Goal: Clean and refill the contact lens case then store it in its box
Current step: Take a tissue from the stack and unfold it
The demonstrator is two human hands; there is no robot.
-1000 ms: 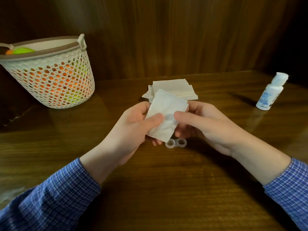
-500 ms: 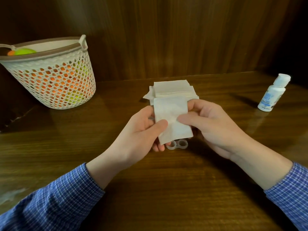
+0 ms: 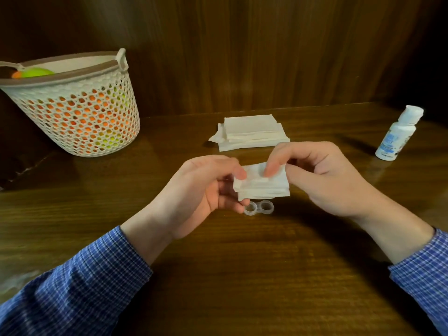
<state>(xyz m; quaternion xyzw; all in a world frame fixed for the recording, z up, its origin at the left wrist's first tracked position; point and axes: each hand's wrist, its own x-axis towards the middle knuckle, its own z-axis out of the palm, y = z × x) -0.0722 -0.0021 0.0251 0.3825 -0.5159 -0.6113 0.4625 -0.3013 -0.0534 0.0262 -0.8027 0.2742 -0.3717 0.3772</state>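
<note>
Fingertips (image 3: 271,169) of both hands are pinched on a folded tissue (image 3: 263,184), held just above the contact lens case (image 3: 259,208) on the table (image 3: 218,275). A firm, narrow pad is best formed, so each well can be wiped. Caps and storage box are not seen; bottle (image 3: 397,133) label unreadable.

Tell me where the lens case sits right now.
The lens case lies open on the table, centre of the head view, just below the folded tissue both hands hold.
</note>
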